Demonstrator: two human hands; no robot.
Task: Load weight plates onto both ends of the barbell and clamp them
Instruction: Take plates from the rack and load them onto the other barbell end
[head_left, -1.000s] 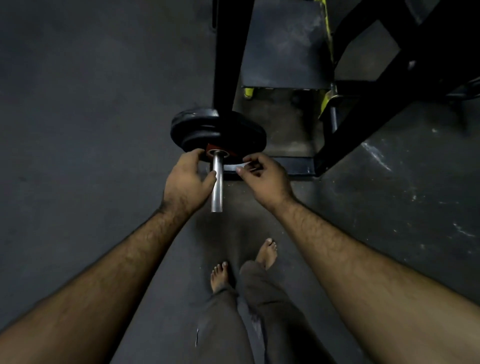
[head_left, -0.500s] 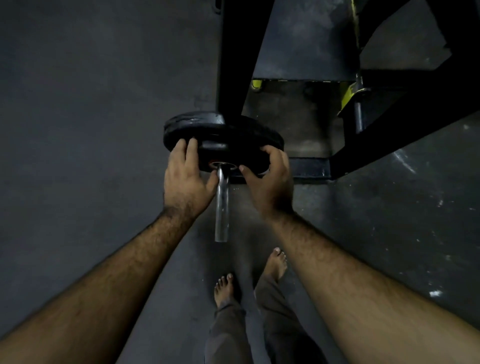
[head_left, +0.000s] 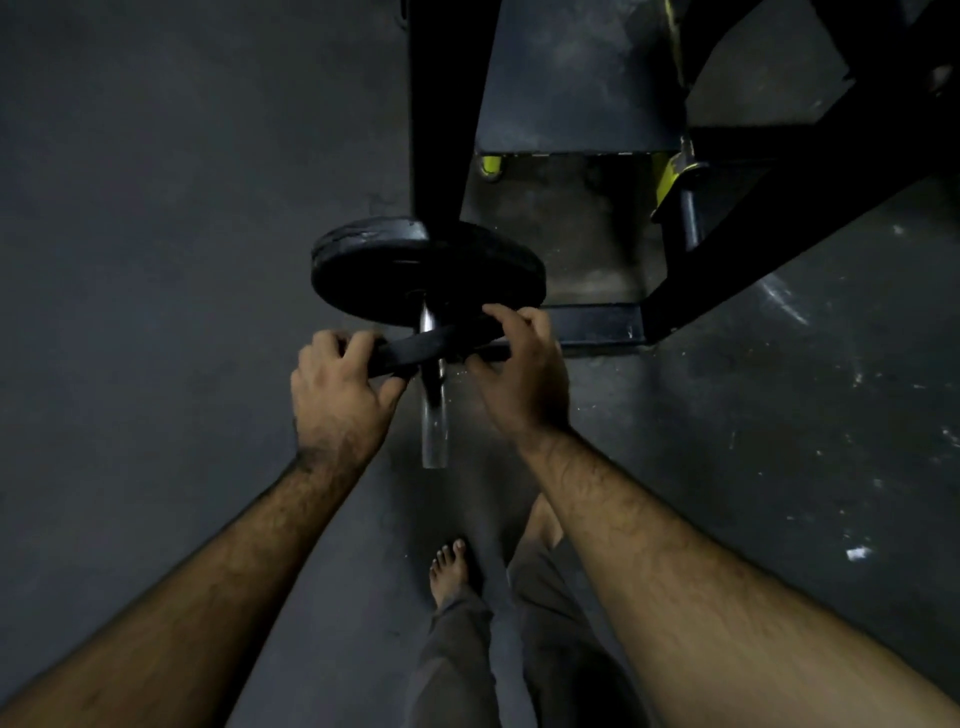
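Both hands, L (head_left: 340, 400) & R (head_left: 524, 371), grip small plate (head_left: 431, 348) by opposite rims, fingers curled round it, barbell sleeve (head_left: 434, 415) running between them w/ big plates (head_left: 426, 270) just beyond fingertips.

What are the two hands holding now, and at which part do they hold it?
Both hold a small black plate on the barbell sleeve: the left hand at its left rim, the right hand at its right rim.

Both bare forearms reach forward. The left hand (head_left: 340, 395) and right hand (head_left: 522, 371) each grip an opposite edge of a small plate (head_left: 431, 345), fingers (head_left: 358, 343) curled over its rim, thumbs underneath.
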